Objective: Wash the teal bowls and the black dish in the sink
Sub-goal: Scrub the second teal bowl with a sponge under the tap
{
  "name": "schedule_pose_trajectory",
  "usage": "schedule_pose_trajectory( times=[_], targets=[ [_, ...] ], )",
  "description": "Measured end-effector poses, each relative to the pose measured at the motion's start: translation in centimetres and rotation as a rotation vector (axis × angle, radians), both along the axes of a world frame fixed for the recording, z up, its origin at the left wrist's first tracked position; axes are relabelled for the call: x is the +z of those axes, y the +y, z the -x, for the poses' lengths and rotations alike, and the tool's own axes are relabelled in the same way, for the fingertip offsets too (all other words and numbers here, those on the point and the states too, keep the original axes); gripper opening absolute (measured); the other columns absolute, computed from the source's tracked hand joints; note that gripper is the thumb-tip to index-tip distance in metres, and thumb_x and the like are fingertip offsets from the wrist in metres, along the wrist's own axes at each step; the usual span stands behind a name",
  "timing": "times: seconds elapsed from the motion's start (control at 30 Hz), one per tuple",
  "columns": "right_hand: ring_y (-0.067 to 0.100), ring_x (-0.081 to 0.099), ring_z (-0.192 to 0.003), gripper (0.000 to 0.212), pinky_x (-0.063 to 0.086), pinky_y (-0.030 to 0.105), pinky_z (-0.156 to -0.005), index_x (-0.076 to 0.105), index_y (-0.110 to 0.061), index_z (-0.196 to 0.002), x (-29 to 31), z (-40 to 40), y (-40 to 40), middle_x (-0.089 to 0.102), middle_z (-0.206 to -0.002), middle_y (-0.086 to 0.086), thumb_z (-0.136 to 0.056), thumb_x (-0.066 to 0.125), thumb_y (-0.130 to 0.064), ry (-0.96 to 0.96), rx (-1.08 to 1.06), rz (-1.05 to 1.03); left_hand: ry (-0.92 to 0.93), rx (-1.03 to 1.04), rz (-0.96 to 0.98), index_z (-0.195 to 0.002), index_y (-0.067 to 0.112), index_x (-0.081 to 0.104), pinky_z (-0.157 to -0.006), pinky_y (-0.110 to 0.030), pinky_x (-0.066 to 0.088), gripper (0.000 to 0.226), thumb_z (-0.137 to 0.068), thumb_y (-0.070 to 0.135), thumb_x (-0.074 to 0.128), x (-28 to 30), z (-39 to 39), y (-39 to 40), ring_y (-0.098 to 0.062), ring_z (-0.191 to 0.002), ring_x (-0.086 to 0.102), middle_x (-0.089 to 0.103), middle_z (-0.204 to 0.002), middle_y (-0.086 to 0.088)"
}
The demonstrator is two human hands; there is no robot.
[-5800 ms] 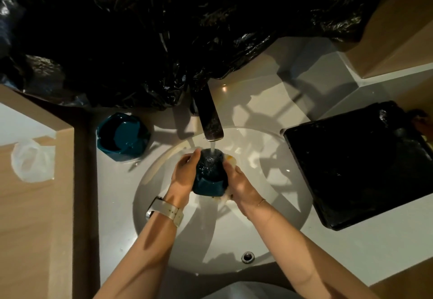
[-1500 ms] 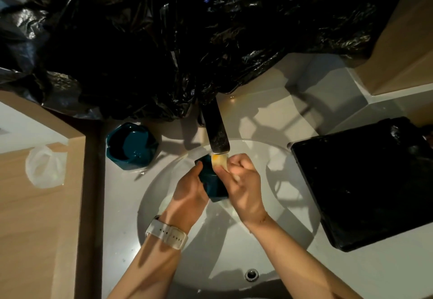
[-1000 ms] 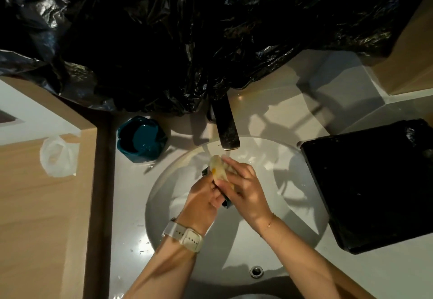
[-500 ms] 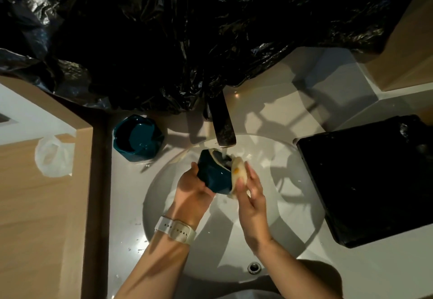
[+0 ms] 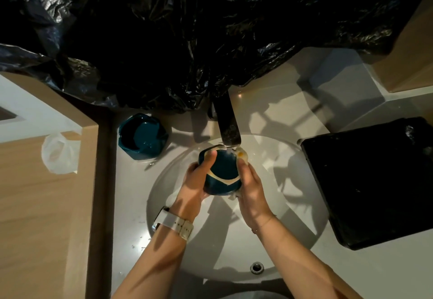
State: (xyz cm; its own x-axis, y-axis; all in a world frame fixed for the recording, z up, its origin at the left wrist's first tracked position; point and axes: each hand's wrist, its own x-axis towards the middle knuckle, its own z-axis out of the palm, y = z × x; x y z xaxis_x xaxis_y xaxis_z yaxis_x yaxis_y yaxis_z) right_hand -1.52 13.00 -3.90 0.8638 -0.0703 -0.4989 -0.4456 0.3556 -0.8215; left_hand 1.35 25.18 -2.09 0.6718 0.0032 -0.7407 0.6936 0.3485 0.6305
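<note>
Nearest the viewer, a round white sink basin (image 5: 276,240) with a metal overflow hole (image 5: 257,267) at its near rim. Over its middle: one glossy teal faceted bowl (image 5: 222,177), under the flat metal faucet spout (image 5: 228,125). Left hand (image 5: 195,181), pale strap watch (image 5: 174,223) at wrist, curled round the bowl's side, thumb on its rim. Right hand (image 5: 251,195) pressed a pale sponge (image 5: 241,155) against the opposite side. Bare basin lay right of the hands. Second teal bowl (image 5: 143,137) stood on the counter, far left of the rim. Black rectangular dish (image 5: 375,179) lay right, overlapping the basin edge. Black plastic sheeting (image 5: 199,29) behind. No legible writing.
</note>
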Motion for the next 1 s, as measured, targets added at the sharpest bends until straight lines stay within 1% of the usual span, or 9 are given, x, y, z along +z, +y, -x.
schedule_pose_trajectory(
  times=[0.13, 0.27, 0.4, 0.47, 0.53, 0.67, 0.8, 0.87, 1.0],
  targets=[
    [0.017, 0.061, -0.101, 0.055, 0.048, 0.03, -0.073, 0.051, -0.025, -0.133, -0.6, 1.8, 0.9, 0.065, -0.123, 0.008, -0.094, 0.038, -0.062, 0.098, 0.058, 0.015, -0.043, -0.058, 0.035, -0.12, 0.007, 0.067, -0.094, -0.06, 0.052, 0.044, -0.089, 0.038, 0.064, -0.5, 0.6, 0.2, -0.036, -0.106, 0.069, 0.071, -0.116, -0.018],
    [0.019, 0.07, -0.098, 0.046, 0.053, 0.027, -0.079, 0.067, -0.017, -0.112, 1.4, 0.3, -1.2, 0.074, -0.104, 0.005, -0.1, 0.036, -0.048, 0.126, 0.178, 0.06, -0.063, -0.106, 0.166, -0.129, 0.008, 0.062, -0.099, -0.055, 0.05, 0.045, -0.093, 0.035, 0.057, -0.9, 2.6, 0.6, -0.037, -0.116, 0.063, 0.067, -0.124, -0.019],
    [0.019, 0.069, -0.089, 0.046, 0.049, 0.032, -0.089, 0.073, -0.025, -0.088, 2.4, -2.5, -2.3, 0.075, -0.088, 0.001, -0.096, 0.039, -0.054, 0.215, 0.287, 0.078, -0.14, -0.212, 0.163, -0.128, 0.007, 0.063, -0.103, -0.046, 0.047, 0.041, -0.096, 0.031, 0.056, -0.1, 1.7, 1.3, -0.033, -0.117, 0.064, 0.068, -0.124, -0.017],
    [0.019, 0.069, -0.094, 0.047, 0.048, 0.033, -0.091, 0.074, -0.024, -0.093, 2.0, -2.5, -1.9, 0.075, -0.096, 0.004, -0.096, 0.038, -0.054, 0.248, 0.252, -0.001, -0.136, -0.26, 0.142, -0.121, 0.007, 0.067, -0.1, -0.041, 0.049, 0.035, -0.096, 0.029, 0.054, 0.4, 0.3, 1.9, -0.03, -0.112, 0.067, 0.071, -0.118, -0.013],
    [0.024, 0.066, -0.107, 0.051, 0.046, 0.039, -0.1, 0.07, -0.016, -0.112, 1.5, -1.8, -1.8, 0.07, -0.114, 0.011, -0.097, 0.038, -0.053, 0.252, 0.186, -0.165, -0.119, -0.302, 0.108, -0.117, 0.007, 0.069, -0.101, -0.04, 0.049, 0.033, -0.092, 0.028, 0.059, 0.5, -0.8, 2.3, -0.029, -0.111, 0.067, 0.073, -0.114, -0.012],
    [0.029, 0.058, -0.119, 0.056, 0.037, 0.044, -0.11, 0.065, -0.009, -0.121, 0.6, -1.3, -2.0, 0.062, -0.126, 0.015, -0.096, 0.041, -0.052, 0.261, 0.104, -0.431, -0.123, -0.327, 0.044, -0.124, 0.009, 0.067, -0.107, -0.047, 0.046, 0.05, -0.086, 0.04, 0.07, -0.1, -0.9, 2.1, -0.03, -0.117, 0.064, 0.07, -0.121, -0.013],
    [0.031, 0.065, -0.11, 0.057, 0.047, 0.047, -0.102, 0.068, -0.01, -0.116, 1.1, -1.8, -1.1, 0.069, -0.115, 0.016, -0.089, 0.051, -0.058, 0.234, 0.085, -0.169, -0.096, -0.179, -0.003, -0.127, 0.023, 0.064, -0.092, -0.05, 0.056, 0.055, -0.084, 0.058, 0.064, -1.4, 1.5, 1.0, -0.029, -0.117, 0.064, 0.069, -0.123, -0.006],
    [0.03, 0.068, -0.101, 0.049, 0.055, 0.045, -0.091, 0.069, -0.013, -0.11, 1.6, -1.3, -0.5, 0.072, -0.106, 0.014, -0.091, 0.052, -0.054, 0.097, 0.085, 0.041, -0.001, -0.132, 0.013, -0.13, 0.024, 0.058, -0.08, -0.048, 0.06, 0.066, -0.079, 0.067, 0.058, -1.3, 2.2, 0.5, -0.033, -0.114, 0.063, 0.065, -0.125, -0.008],
    [0.02, 0.069, -0.093, 0.027, 0.057, 0.027, -0.071, 0.066, -0.02, -0.107, 2.3, 0.4, 0.7, 0.071, -0.098, 0.007, -0.094, 0.054, -0.04, -0.038, 0.143, 0.135, 0.121, -0.063, 0.186, -0.12, 0.021, 0.061, -0.086, -0.055, 0.056, 0.059, -0.086, 0.068, 0.049, -0.3, 1.7, -0.4, -0.036, -0.105, 0.065, 0.067, -0.115, -0.014]
  ],
)
